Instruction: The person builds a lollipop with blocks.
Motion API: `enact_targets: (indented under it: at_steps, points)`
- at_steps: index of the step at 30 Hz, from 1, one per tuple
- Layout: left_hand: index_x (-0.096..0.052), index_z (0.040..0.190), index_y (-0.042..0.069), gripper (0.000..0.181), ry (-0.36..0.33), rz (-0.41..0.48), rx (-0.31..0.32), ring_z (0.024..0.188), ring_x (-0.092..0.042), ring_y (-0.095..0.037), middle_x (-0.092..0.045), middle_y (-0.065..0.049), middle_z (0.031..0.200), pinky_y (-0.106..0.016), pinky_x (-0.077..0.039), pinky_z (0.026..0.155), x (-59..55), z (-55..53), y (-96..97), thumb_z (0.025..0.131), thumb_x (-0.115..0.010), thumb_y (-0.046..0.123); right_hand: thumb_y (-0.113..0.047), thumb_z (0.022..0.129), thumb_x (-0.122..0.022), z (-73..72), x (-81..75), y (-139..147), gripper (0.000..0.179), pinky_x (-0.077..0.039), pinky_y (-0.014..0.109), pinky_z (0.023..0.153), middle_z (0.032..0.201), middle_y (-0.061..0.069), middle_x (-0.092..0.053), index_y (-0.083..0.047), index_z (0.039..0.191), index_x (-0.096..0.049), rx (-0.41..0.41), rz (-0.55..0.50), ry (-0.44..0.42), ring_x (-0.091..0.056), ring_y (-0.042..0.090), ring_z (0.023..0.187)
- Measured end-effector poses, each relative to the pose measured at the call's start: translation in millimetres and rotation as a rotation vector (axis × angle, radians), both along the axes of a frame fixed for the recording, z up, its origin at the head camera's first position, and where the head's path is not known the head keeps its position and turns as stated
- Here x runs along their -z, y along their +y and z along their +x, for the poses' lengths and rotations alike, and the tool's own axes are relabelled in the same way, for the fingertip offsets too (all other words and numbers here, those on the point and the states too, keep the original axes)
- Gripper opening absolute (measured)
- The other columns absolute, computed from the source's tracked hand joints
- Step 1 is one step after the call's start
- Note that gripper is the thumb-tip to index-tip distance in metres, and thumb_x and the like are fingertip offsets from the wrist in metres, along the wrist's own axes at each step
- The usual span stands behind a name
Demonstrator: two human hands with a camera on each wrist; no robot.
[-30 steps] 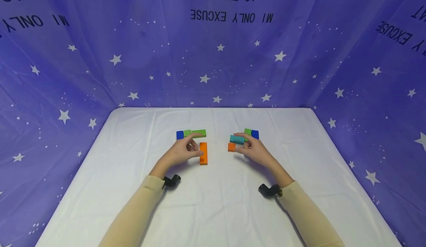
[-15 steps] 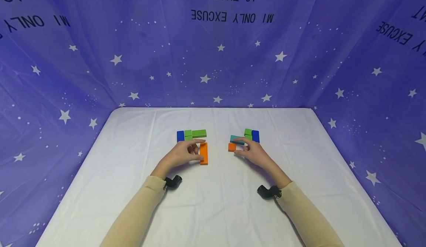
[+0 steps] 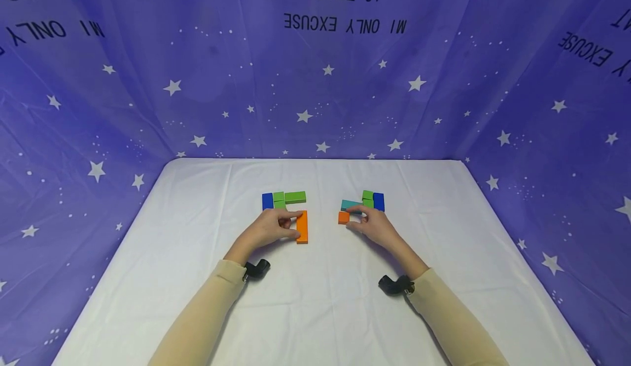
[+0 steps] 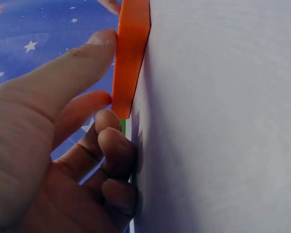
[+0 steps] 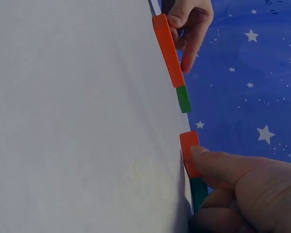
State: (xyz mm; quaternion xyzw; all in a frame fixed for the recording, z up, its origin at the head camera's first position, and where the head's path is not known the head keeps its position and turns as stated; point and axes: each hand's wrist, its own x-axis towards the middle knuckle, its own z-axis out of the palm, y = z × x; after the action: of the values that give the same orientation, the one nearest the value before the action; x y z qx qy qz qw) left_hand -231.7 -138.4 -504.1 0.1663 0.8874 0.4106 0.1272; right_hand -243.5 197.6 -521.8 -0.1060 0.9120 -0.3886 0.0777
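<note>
My left hand (image 3: 270,228) is at a long orange block (image 3: 303,227) on the white table. Its thumb and index fingertip touch the block's upper edge, spaced along its length, while the other fingers fold in below, seen in the left wrist view. My right hand (image 3: 377,226) pinches a small orange block (image 3: 343,218), thumb at its near side and index finger at its far side. Just behind that block lies a teal block (image 3: 350,205), partly covered by the index finger. The right wrist view shows the thumb (image 5: 211,158) against the small orange block's face; the index fingertip is hidden there.
Behind the left hand sit a blue block (image 3: 267,200), small green blocks (image 3: 279,196) and a longer green block (image 3: 295,197). Beyond the right hand are green blocks (image 3: 367,195) and a blue block (image 3: 378,201). Purple star-printed cloth (image 3: 305,81) surrounds the table.
Both index fingers have drawn back toward their thumbs: the left from beyond the long orange block onto it, the right from behind the teal block to the small orange block's far side.
</note>
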Motion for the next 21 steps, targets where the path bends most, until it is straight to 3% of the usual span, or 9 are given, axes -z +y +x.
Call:
enact_targets:
  at_steps: [6, 14, 21]
  points:
    - [-0.07, 0.141, 0.016, 0.06, 0.023, -0.009, 0.015, 0.075, -0.05, -0.013, -0.057, 0.002, 0.08, -0.026, -0.039, 0.068, 1.0, 0.2, 2.3, 0.085, -0.089, 0.026, -0.032, 0.095, -0.08, -1.1, 1.8, 0, 0.043, -0.031, 0.028, 0.056, 0.063, -0.006, -0.04, -0.014, 0.133, -0.073, 0.006, 0.018, 0.011, -0.038, 0.013, 0.059]
    - [-0.073, 0.138, 0.021, 0.06, 0.07, -0.12, 0.011, 0.073, -0.052, -0.011, -0.061, 0.005, 0.079, -0.026, -0.038, 0.065, -0.5, 5.0, 11.3, 0.083, -0.091, 0.039, -0.032, 0.095, -0.08, -1.4, 2.4, 0, 0.044, -0.031, 0.028, 0.057, 0.062, -0.006, -0.039, -0.013, 0.134, -0.073, 0.002, 0.024, 0.013, -0.037, 0.012, 0.058]
    - [-0.075, 0.135, 0.022, 0.059, 0.083, -0.145, 0.03, 0.07, -0.05, -0.01, -0.058, 0.008, 0.073, -0.025, -0.036, 0.064, -0.2, 10.7, 21.0, 0.082, -0.091, 0.043, -0.032, 0.094, -0.081, -0.8, 1.2, -1, 0.044, -0.03, 0.027, 0.056, 0.061, -0.007, -0.036, -0.015, 0.134, -0.073, 0.014, 0.022, -0.008, -0.034, 0.012, 0.057]
